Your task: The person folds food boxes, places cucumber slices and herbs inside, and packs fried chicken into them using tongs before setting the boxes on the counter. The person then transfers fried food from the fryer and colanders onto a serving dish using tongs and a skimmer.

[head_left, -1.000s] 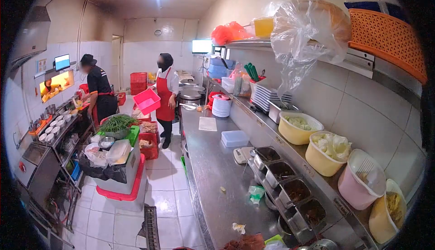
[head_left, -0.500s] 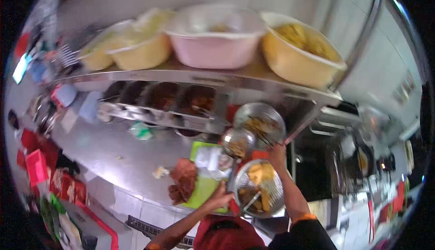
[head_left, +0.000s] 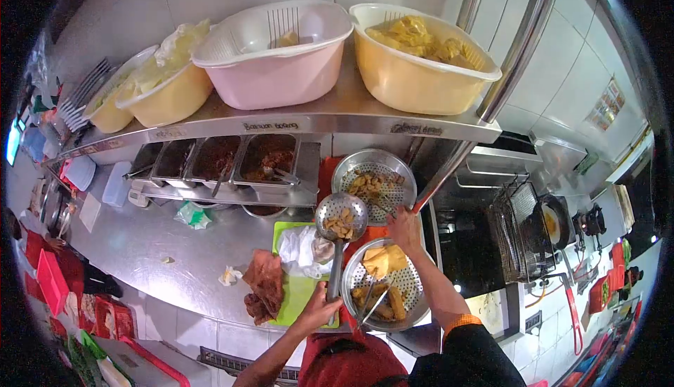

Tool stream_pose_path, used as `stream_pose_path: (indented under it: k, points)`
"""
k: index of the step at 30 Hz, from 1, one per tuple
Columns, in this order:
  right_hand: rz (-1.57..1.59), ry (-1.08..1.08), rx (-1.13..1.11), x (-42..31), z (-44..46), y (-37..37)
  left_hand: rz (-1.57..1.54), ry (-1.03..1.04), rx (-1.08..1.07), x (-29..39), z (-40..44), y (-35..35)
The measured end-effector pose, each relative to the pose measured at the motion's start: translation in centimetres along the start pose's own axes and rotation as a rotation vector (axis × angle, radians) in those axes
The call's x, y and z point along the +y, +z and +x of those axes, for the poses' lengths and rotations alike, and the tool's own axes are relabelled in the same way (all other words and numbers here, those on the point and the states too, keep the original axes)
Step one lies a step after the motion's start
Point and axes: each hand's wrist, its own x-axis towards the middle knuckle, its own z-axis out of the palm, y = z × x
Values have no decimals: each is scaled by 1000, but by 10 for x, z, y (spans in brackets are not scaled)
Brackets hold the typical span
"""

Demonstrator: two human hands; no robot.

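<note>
My left hand (head_left: pixel 321 310) is wrapped round the grey handle of a perforated skimmer ladle (head_left: pixel 324 213). Small browned pieces of food (head_left: pixel 341 225) lie in its bowl. My right hand (head_left: pixel 405 230) is at the near rim of the back colander (head_left: pixel 342 171), fingers drawn together toward it; what they hold, if anything, is hard to see. More browned pieces (head_left: pixel 372 185) fill part of that colander. Below my right hand stands a front colander (head_left: pixel 420 296) with yellow slabs (head_left: pixel 385 261), fried brown pieces (head_left: pixel 397 303) and metal tongs (head_left: pixel 372 305).
A green cutting board (head_left: pixel 298 296) carries a white plastic bag (head_left: pixel 300 248); a brown cloth (head_left: pixel 265 280) overlaps its left edge. Sauce trays (head_left: pixel 265 159) stand behind, under a shelf (head_left: pixel 330 122) of plastic basins (head_left: pixel 277 78). At right are fryer baskets (head_left: pixel 516 229) and a frying pan (head_left: pixel 554 222).
The view has steadied and shifted, so things sit further left. My left hand keeps hold of the skimmer ladle. My right hand remains by the back colander.
</note>
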Motion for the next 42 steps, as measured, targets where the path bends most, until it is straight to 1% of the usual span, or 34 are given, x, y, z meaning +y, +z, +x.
stream_pose_path:
  k: [1, 2, 3, 4, 6, 7, 8, 10, 11, 13, 17, 19, 20, 22, 23, 24, 26, 27, 29, 32, 35, 36, 38, 42]
  points:
    - [6, -6, 4, 5, 2, 4, -21, -20, 5, -6, 2, 0]
    - [-15, 61, -48, 8, 5, 6, -42, -40, 11, -8, 4, -1]
    - [-34, 128, -102, 11, 6, 8, -60, -114, -21, 9, -2, -2]
    - [-23, 121, -101, 14, 7, 11, -55, -112, -9, 9, -1, -2]
    - [626, 231, -4, 26, 7, 16, 5, -21, 6, 4, 0, -2]
    - [770, 277, 14, 53, 8, 45, -7, -259, -57, 23, -5, -4]
    - [771, 272, 14, 44, 11, 34, -8, -256, -54, 14, -2, -4]
    - [21, 112, -117, 14, 18, -2, -21, -86, -20, -11, 7, -2]
    - [19, 112, -112, 15, 17, 0, -21, -81, -23, -8, 7, -1]
    - [16, 27, 71, 18, 16, 6, 33, -78, -4, 0, 7, -1]
    - [83, 22, 40, 7, 10, -20, -23, -68, -37, 0, 6, -1]
    - [784, 371, -56, 3, 3, -32, 103, -91, 13, -4, 9, 0]
    - [780, 376, -60, -6, -3, -45, 100, -97, 10, -4, 7, 0]
    - [384, -215, 91, -34, -14, -72, 85, -61, 14, -3, 7, 0]
    - [404, -193, 24, -41, -21, -75, 84, -61, 14, -5, 9, 0]
    - [403, -193, 23, -47, -27, -72, 103, -67, 25, -8, 10, -1]
    - [505, -89, -100, -57, -36, -66, 121, -75, 29, -9, 10, 0]
    - [485, -83, -119, -59, -37, -65, 127, -57, 22, -8, 10, -1]
    - [457, -77, -107, -60, -37, -68, 128, -47, 17, -2, 8, -1]
    - [421, -50, -123, -67, -35, -82, 59, -121, 35, 9, 3, 0]
    - [340, -83, -118, -72, -34, -96, -11, -124, -10, 11, 2, -1]
    - [338, -83, -127, -71, -36, -94, -18, -130, -9, 10, 2, -1]
    - [335, -91, -161, -68, -40, -91, 48, -69, -18, 12, 2, -2]
    - [307, -120, -205, -65, -47, -87, -31, -107, -36, 22, -4, -3]
